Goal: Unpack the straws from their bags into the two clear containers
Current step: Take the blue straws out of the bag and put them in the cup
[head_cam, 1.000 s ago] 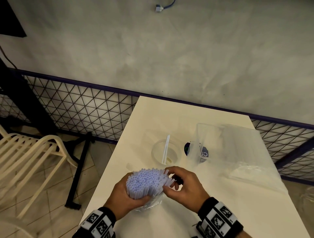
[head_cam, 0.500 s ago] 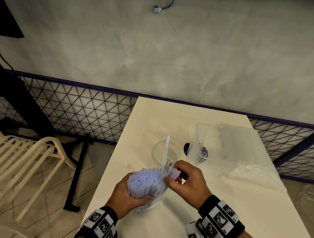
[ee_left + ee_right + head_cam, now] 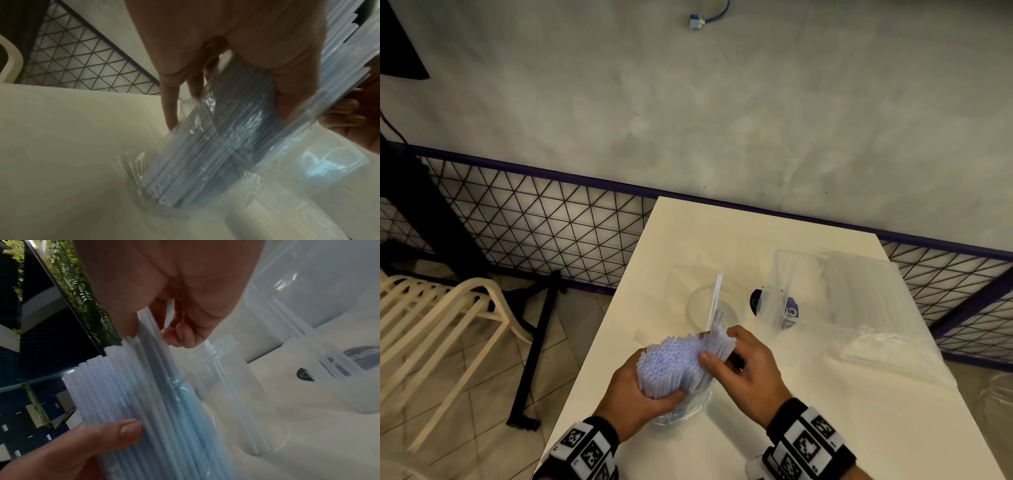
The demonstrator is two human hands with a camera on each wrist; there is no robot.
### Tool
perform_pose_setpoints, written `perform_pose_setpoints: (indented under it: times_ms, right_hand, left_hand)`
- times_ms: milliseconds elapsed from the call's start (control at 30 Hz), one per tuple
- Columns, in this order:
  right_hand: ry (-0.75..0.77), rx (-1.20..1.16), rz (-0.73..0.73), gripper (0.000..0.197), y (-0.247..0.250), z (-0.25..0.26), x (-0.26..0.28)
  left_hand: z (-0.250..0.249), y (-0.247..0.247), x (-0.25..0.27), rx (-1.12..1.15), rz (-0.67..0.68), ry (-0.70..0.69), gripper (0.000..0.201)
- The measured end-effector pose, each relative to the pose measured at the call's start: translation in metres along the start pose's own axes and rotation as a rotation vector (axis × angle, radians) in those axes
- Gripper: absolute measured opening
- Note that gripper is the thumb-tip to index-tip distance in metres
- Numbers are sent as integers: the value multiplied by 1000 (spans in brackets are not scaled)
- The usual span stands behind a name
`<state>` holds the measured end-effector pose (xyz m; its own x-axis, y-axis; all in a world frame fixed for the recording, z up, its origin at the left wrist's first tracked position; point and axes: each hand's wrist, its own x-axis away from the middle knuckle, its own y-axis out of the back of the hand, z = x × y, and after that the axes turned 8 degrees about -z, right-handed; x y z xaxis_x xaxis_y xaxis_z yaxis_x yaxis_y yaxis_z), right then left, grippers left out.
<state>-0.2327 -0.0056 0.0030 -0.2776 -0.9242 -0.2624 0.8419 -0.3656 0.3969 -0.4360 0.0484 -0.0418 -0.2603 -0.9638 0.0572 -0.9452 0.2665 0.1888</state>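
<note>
My left hand (image 3: 635, 387) grips a thick bundle of pale blue straws (image 3: 666, 359) that stands upright in its clear bag (image 3: 207, 146), the bag's bottom on the white table (image 3: 825, 428). Thumb and fingers of my right hand (image 3: 744, 366) pinch a small group of straws (image 3: 717, 339), raised above the rest of the bundle. Just beyond stands a round clear container (image 3: 697, 310) with two straws (image 3: 714, 294) leaning in it. A second clear container (image 3: 774, 308) stands to its right. In the right wrist view the pinched straws (image 3: 150, 344) fan off the bundle near the round container (image 3: 230, 395).
A second clear bag of straws (image 3: 876, 308) lies at the table's right, against the second container. A dark round sticker (image 3: 758, 301) shows under that container. A cream chair (image 3: 448, 318) and a black stand (image 3: 534, 359) are on the floor to the left; a wire-mesh rail runs behind.
My right hand has separated a small group of straws from the bundle's right side and drawn them upward. The left hand keeps its grip on the bundle in place.
</note>
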Motion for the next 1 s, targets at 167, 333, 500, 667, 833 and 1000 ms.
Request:
perform_pose_setpoints:
  times_ms: [167,333,500,667,833,1000]
  right_hand:
    - [54,-24,-79,13,-2,8,-3]
    - [3,-96,-52,10,-4,15,-7]
    - [-44,-61,-14,21,-8,13,-12]
    - [12,-1,-81,14,-10,15,-18]
    - [58,26,-122,24,-7,25,-22]
    - [111,114,-44,26,4,40,-36]
  left_hand:
    - [0,-1,1,-24,-1,-3,88]
    - [0,-2,0,-43,0,0,75]
    - [4,-4,-1,-68,7,-8,63]
    - [4,-2,0,-47,17,-3,75]
    - [3,-3,-1,-49,2,13,73]
    - [4,0,-5,-15,-4,34,84]
